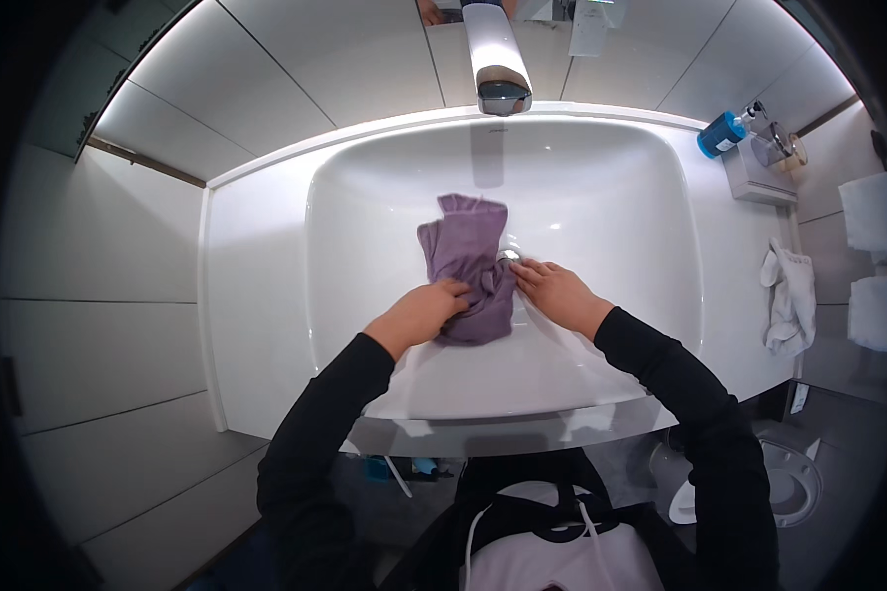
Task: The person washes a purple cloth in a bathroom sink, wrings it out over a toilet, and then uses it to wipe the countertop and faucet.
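A purple cloth (pixel 473 236), bunched and creased, lies in the white washbasin (pixel 606 192). My left hand (pixel 432 306) grips its lower left part, fingers curled over the folds. At the cloth's right edge are the fingertips of my right hand (pixel 554 288), beside the metal drain plug (pixel 510 255); whether they pinch the fabric cannot be made out. Above the basin's back rim juts a chrome faucet (pixel 497 59), and no running water shows under it.
On the right counter stand a blue pump bottle (pixel 721 134), a clear cup (pixel 770 145) and a small white box (pixel 758 173). A white cloth (pixel 789 299) lies nearer the front. White towels (pixel 874 213) hang at the right wall. A toilet (pixel 787 484) is below right.
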`<state>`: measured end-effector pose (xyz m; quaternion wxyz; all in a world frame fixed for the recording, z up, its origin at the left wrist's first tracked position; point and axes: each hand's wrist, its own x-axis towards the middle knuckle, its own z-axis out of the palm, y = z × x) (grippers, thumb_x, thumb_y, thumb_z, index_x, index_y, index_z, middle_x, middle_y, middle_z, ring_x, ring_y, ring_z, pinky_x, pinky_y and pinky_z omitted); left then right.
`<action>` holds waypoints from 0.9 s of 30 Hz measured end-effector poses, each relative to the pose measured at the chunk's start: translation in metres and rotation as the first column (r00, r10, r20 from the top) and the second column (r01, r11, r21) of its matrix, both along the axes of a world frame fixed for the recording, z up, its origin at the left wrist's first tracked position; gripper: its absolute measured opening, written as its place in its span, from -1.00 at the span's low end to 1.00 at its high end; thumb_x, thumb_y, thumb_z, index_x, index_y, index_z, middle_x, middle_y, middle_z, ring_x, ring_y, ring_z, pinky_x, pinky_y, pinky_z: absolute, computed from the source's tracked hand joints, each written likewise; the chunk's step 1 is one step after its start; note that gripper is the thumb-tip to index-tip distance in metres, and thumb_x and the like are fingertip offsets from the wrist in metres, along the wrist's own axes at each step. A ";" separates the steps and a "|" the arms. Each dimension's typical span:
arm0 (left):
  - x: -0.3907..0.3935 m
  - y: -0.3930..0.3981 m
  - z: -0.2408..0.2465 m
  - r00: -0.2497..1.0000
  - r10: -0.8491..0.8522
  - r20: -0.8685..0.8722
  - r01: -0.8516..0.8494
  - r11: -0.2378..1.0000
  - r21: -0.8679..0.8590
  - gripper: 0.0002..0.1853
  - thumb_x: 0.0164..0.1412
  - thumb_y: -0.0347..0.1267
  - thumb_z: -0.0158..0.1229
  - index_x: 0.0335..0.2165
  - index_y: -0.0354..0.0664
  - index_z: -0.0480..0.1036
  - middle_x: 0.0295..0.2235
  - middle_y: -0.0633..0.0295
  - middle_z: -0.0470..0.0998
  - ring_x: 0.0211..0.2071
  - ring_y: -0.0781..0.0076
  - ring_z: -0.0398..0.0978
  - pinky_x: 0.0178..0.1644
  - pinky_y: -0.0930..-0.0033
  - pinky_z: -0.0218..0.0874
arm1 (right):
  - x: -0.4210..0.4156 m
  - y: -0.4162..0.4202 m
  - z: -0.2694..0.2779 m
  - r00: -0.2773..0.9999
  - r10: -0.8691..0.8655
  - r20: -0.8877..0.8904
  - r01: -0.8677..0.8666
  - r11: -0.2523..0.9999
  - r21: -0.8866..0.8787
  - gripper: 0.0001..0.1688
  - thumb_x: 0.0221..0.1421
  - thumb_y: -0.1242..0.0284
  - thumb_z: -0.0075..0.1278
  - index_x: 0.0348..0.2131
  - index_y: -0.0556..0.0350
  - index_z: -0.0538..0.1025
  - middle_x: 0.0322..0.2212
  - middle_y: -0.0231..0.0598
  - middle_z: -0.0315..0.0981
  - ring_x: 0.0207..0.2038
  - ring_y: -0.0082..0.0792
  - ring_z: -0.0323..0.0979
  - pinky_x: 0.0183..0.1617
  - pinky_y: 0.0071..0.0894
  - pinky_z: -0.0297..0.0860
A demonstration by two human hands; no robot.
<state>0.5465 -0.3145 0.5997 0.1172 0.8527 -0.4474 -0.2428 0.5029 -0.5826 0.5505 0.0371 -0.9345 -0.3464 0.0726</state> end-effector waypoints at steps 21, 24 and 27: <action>-0.057 0.002 0.038 0.845 -0.024 -0.535 -0.016 0.997 -0.069 -0.50 0.02 -0.27 0.09 -0.03 -0.16 0.31 -0.06 0.01 0.32 -0.03 0.06 0.27 0.00 0.21 0.12 | 0.002 -0.001 -0.006 0.999 0.021 -0.035 -0.025 0.994 -0.106 -0.46 0.17 0.43 -0.29 0.15 0.05 0.20 0.24 -0.37 -0.04 0.26 -0.37 -0.03 0.30 -0.11 -0.09; -0.054 -0.030 0.023 0.965 -0.011 -0.260 0.044 0.992 0.122 -0.47 0.03 -0.25 0.12 0.02 -0.07 0.30 0.05 0.07 0.25 0.07 0.10 0.20 0.06 0.02 0.03 | 0.000 -0.001 -0.001 1.000 0.017 -0.009 -0.018 0.992 -0.127 -0.47 0.18 0.42 -0.31 0.15 0.02 0.21 0.23 -0.39 -0.03 0.26 -0.38 -0.03 0.31 -0.12 -0.09; -0.041 -0.007 0.008 0.996 -0.023 0.081 0.000 0.961 0.276 -0.39 -0.02 -0.21 0.18 0.05 0.02 0.29 0.16 0.08 0.14 0.16 0.05 0.09 0.12 -0.18 -0.11 | 0.004 -0.007 0.014 0.976 -0.062 -0.209 0.044 0.995 -0.092 -0.47 0.17 0.44 -0.30 0.14 0.03 0.22 0.22 -0.37 0.02 0.26 -0.35 -0.01 0.30 -0.14 -0.08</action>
